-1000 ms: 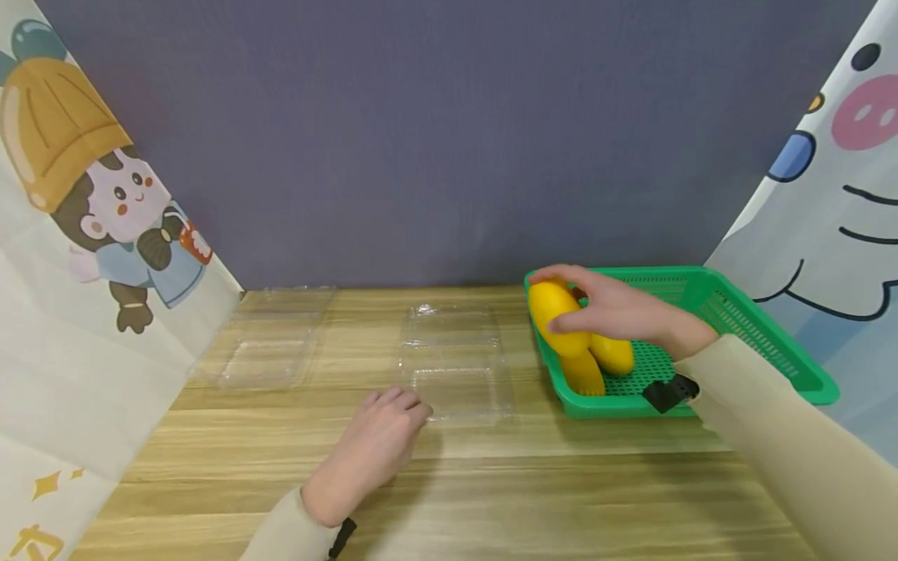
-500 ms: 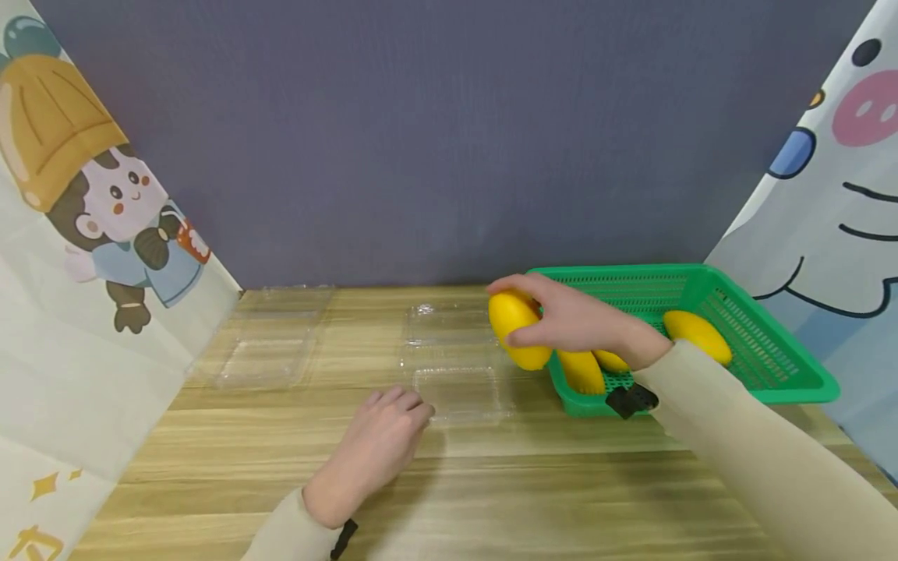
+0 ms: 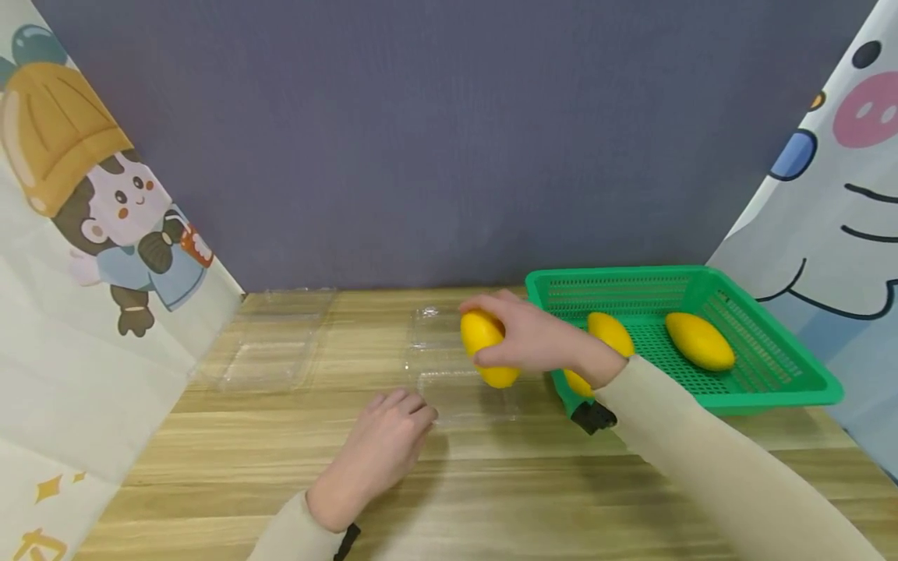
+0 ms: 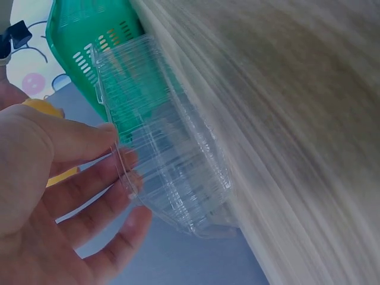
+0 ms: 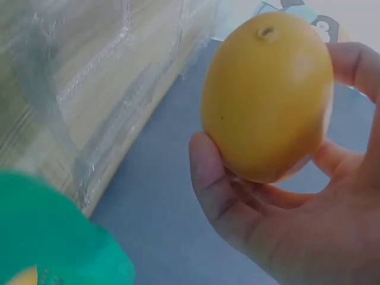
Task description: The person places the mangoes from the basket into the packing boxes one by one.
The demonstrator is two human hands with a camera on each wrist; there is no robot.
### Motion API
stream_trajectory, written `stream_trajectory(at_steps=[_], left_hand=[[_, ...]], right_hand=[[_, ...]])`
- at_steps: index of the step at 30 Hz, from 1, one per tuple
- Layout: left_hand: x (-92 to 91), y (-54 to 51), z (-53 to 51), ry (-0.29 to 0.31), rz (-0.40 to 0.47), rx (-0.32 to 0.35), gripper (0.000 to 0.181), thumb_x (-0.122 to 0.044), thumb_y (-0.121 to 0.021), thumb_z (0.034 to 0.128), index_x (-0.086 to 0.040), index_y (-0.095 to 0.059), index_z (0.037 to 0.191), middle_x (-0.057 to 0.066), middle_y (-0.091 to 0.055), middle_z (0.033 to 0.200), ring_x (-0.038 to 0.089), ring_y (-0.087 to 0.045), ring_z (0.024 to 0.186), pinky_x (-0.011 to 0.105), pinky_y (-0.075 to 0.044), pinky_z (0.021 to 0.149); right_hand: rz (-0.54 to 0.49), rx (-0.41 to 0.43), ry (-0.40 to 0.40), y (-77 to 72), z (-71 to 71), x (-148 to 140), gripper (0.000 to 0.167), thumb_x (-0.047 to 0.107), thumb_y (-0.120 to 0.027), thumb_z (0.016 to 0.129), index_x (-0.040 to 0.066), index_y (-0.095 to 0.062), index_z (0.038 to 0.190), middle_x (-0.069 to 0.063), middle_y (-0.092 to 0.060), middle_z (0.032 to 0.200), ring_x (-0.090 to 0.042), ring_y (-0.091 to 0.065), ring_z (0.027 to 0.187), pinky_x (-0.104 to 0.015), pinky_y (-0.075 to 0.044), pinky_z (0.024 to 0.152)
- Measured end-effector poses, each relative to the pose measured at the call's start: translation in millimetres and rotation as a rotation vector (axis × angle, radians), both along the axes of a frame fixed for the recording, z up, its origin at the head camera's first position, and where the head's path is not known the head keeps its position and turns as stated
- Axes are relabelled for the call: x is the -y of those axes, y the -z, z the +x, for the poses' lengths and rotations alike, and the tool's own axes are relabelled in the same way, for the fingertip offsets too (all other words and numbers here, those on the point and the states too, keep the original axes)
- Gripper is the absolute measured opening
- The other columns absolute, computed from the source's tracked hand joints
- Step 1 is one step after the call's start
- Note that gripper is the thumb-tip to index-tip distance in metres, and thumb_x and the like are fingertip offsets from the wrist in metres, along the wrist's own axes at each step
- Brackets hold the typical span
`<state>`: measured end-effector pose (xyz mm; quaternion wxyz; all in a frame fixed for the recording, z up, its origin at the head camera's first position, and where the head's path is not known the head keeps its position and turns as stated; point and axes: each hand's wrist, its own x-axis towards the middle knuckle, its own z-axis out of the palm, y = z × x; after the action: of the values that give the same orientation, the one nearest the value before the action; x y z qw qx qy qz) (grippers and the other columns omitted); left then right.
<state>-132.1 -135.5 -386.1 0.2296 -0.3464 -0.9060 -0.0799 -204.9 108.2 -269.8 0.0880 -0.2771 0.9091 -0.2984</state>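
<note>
Shifting yellow fruit point(image 3: 481, 333) further left of green basket point(image 3: 772, 401), now over clear container point(image 3: 449, 393) mid-frame, gripped in right hand point(image 3: 528, 335); pinching container edge with left hand point(image 3: 384, 444). Looks early: not yet placed, three more fruits point(image 3: 700, 341) in basket, right.

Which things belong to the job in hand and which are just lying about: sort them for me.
In the job, it seems:
yellow fruit in the right hand
clear box, pinched by the left hand
green basket with other yellow fruits

Lying about or background:
second clear box, untouched, perhaps for later
cartoon sheet at left
grey panel
</note>
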Motion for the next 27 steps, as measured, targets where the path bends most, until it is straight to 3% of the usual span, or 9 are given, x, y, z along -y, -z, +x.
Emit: stream_trajectory(at_steps=[8,11,17,20,23,27], left_hand=[[2.7,-2.7,-2.3,0.027,0.071,-0.009,0.018,0.003,-0.081,0.0768,-0.006,-0.074,0.091,0.002,-0.067,0.09,0.018,-0.06,0.084,0.03,-0.057,0.075],[5.4,-4.3,-1.8,-0.016,0.086,0.019,0.015,0.001,-0.08,0.0791,-0.006,-0.073,0.091,0.002,-0.066,0.09,0.017,-0.059,0.084,0.028,-0.057,0.073],[8.6,-4.6,-2.9,-0.166,0.176,0.089,0.009,-0.002,-0.078,0.0817,-0.004,-0.072,0.088,0.002,-0.063,0.083,0.015,-0.058,0.072,0.025,-0.055,0.06],[9.0,-4.9,-3.8,-0.225,0.254,0.183,0.008,-0.004,-0.077,0.0836,-0.003,-0.071,0.09,0.004,-0.065,0.084,0.014,-0.06,0.072,0.025,-0.055,0.061],[9.2,-5.4,-5.8,-0.279,0.353,0.322,0.009,-0.008,-0.075,0.0871,-0.002,-0.069,0.092,0.004,-0.064,0.082,0.014,-0.059,0.071,0.027,-0.055,0.062],[11.5,-5.7,-10.1,-0.328,0.533,0.586,0.014,-0.013,-0.072,0.0919,-0.001,-0.068,0.097,0.003,-0.064,0.079,0.014,-0.06,0.067,0.029,-0.055,0.06]], right_hand=[[0.01,0.03,0.022,9.4,2.4,15,0.067,0.026,-0.073,0.082,0.023,-0.051,0.145,-0.015,-0.044,0.143,-0.026,-0.058,0.095,-0.035,-0.055,0.07],[0.016,0.038,0.035,12.7,3.2,19,0.069,0.027,-0.074,0.082,0.024,-0.05,0.146,-0.014,-0.044,0.143,-0.025,-0.059,0.094,-0.034,-0.055,0.07],[0.014,0.05,0.036,22.4,1.2,26,0.071,0.027,-0.074,0.08,0.024,-0.05,0.147,-0.015,-0.047,0.138,-0.025,-0.058,0.093,-0.034,-0.055,0.069],[0.019,0.044,0.042,27.3,0.0,28,0.073,0.027,-0.075,0.078,0.023,-0.051,0.147,-0.016,-0.048,0.137,-0.024,-0.059,0.092,-0.033,-0.056,0.067],[0.022,0.044,0.052,31.1,-0.4,31,0.074,0.026,-0.076,0.077,0.022,-0.051,0.147,-0.018,-0.047,0.139,-0.024,-0.059,0.092,-0.032,-0.056,0.066],[0.026,0.051,0.067,34.5,-0.6,35,0.075,0.026,-0.077,0.077,0.023,-0.05,0.148,-0.017,-0.047,0.137,-0.024,-0.059,0.091,-0.032,-0.056,0.065]])
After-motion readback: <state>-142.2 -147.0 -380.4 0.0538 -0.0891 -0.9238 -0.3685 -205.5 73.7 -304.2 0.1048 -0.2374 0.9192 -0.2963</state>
